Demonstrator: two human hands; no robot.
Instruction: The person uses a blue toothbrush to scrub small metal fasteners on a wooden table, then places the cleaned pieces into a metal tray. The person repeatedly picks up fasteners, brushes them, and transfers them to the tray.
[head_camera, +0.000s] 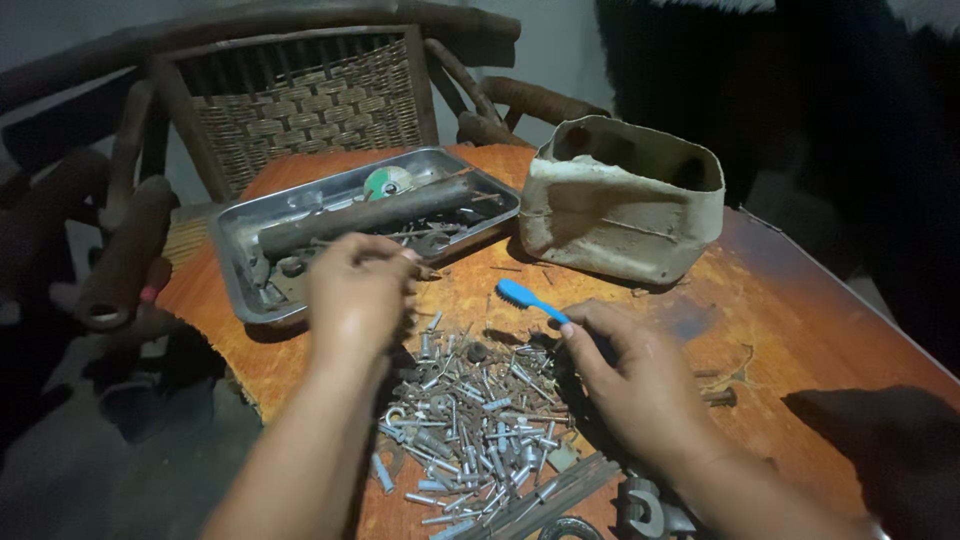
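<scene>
My left hand (358, 290) hovers at the near edge of a metal tray (236, 262), fingers pinched together on a small piece of hardware I cannot make out clearly. My right hand (632, 378) grips the handle of a blue toothbrush (522, 295), whose head points up and left over the table. Between the two hands lies a heap of screws, bolts and nails (470, 420) spread on the orange wooden table (780, 310). The tray holds a dark metal pipe (365, 217), a small round disc (387, 182) and loose bits.
A worn beige open-topped bag (620, 205) stands at the back right of the table. A woven wicker chair (300, 100) sits behind the tray. Dark metal parts (640, 505) lie at the near edge. The table's left edge is chipped.
</scene>
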